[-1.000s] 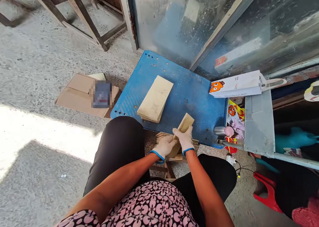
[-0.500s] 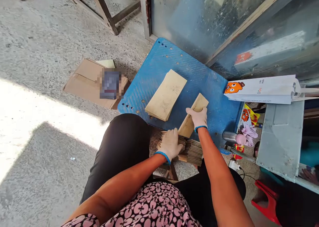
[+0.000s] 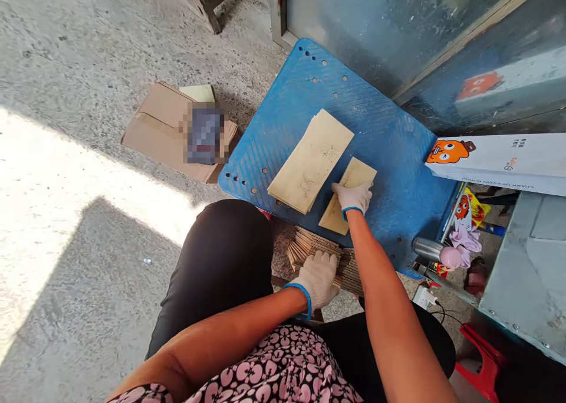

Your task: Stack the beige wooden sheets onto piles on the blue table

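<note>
Both my hands wear white knit gloves with blue cuffs. My right hand [image 3: 355, 197] spans a narrow cream paper piece [image 3: 338, 215] that lies on the blue plastic tabletop [image 3: 384, 149], thumb at one long edge and fingers at the other. To its left rests a larger pile of cream paper pieces [image 3: 311, 161] with dark smudges, slightly fanned. Below the table edge, my left hand [image 3: 317, 278] curls over a row of brown card pieces [image 3: 315, 245] standing on edge at my lap. Its palm side is hidden. More brown card pieces [image 3: 351, 273] show under my right forearm.
A flattened cardboard box [image 3: 152, 131] with a blurred dark object lies on the floor at left. At right are a white paper bag [image 3: 495, 161], a metal flask [image 3: 431, 251], a grey metal surface [image 3: 526, 267] and a red stool [image 3: 481, 356]. Glass panels [image 3: 354, 31] border the far side.
The narrow cream piece, tilted up under my right hand before, now lies flatter on the tabletop. My left hand has slid down the row of brown cards. The view has shifted.
</note>
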Tool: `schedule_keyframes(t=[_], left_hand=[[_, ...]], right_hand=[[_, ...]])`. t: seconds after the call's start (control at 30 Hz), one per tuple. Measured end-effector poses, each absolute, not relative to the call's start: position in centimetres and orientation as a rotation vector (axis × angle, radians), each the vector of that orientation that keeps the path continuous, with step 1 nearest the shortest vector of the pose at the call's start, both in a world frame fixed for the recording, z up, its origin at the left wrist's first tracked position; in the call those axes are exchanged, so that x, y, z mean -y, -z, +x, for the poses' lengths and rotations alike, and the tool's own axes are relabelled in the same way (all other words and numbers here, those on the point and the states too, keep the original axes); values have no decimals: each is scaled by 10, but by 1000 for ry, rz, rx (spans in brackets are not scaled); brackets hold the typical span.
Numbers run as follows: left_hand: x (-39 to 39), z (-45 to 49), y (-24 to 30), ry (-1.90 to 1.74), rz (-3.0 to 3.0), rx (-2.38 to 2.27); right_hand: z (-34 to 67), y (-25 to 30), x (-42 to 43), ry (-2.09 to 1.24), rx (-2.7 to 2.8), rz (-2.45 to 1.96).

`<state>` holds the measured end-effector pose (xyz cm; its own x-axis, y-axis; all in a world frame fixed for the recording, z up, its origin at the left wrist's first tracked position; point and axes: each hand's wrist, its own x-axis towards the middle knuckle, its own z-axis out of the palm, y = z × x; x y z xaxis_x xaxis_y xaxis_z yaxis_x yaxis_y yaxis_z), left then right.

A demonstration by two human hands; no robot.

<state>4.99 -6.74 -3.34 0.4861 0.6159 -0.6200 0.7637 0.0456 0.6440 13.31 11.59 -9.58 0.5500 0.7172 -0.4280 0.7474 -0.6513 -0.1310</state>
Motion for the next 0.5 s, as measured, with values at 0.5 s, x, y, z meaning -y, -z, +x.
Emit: schedule_keyframes(t=[0.5], left_hand=[[64,49,27,280,1636,-1080]], right_hand=[[120,109,-135,672,-1072,2766]])
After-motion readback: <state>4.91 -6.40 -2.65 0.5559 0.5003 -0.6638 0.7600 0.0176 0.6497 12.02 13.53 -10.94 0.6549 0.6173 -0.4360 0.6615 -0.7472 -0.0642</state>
